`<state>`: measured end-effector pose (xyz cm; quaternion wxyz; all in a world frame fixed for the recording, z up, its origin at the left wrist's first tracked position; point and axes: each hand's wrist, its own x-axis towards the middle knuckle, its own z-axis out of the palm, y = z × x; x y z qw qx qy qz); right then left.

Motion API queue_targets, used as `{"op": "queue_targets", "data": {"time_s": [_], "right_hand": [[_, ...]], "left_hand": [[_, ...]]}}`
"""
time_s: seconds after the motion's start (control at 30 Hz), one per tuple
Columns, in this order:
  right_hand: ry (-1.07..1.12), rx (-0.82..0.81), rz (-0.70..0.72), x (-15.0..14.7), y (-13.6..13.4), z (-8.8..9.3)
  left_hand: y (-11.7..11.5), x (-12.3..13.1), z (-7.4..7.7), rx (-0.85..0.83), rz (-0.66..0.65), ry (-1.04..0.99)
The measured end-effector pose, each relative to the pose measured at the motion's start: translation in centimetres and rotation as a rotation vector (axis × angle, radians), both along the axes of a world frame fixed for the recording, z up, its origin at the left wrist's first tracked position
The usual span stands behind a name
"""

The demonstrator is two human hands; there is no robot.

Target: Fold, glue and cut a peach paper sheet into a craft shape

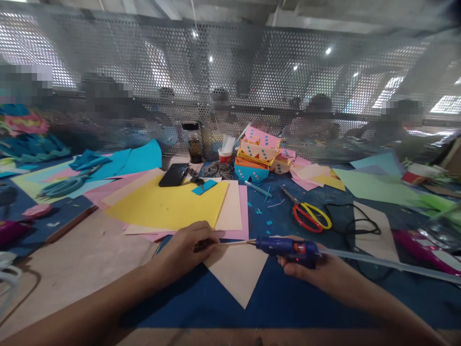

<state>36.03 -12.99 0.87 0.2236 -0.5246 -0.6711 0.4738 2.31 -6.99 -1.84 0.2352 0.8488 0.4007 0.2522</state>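
Observation:
My right hand (pixel 306 273) is wrapped round a blue hot glue gun (pixel 279 246), with a long translucent glue stick (pixel 382 263) coming out of its back end. The gun's nozzle points left along the upper edge of a cream sheet of paper (pixel 243 275), whose lower corner points towards me. At that edge's left end my left hand (pixel 190 244) is closed, thumb and fingers pinching the paper. Just beyond the left hand lies a stack with a yellow sheet (pixel 173 206) on top.
Red-and-yellow scissors (pixel 311 216) lie beyond the glue gun, near a black cord (pixel 360 226). Decorated paper boxes (pixel 254 166), a paper cup (pixel 225 156), a bottle (pixel 194 144) and a phone (pixel 173 174) stand or lie farther back. Behind a perforated metal screen (pixel 245 67) people show dimly.

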Motion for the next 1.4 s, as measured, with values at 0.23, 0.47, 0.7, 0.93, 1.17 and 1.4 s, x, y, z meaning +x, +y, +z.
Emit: {"op": "queue_targets", "data": {"time_s": [0.23, 0.47, 0.7, 0.93, 1.17, 1.4], "right_hand": [[0.083, 0.029, -0.024, 0.2, -0.5, 0.1], [-0.094, 0.526, -0.058, -0.5, 0.1, -0.3], [-0.193, 0.633, -0.025, 0.0, -0.2, -0.3], [-0.514, 0.728, -0.073, 0.9, -0.9, -0.9], [-0.736, 0.839, -0.454, 6.9, 2.2, -0.4], [-0.970, 0.512, -0.583, 15.4, 7.0, -0.7]], "left_hand": [[-0.1, -0.1, 0.1, 0.022, 0.004, 0.023], [0.1, 0.0, 0.3, 0.020, 0.012, 0.063], [0.3, -0.2, -0.3, 0.022, 0.008, 0.042], [0.4, -0.3, -0.6, 0.016, -0.001, 0.019], [0.6, -0.5, -0.5, 0.020, 0.008, 0.080], [0.5, -0.4, -0.4, 0.047, -0.005, 0.074]]}}
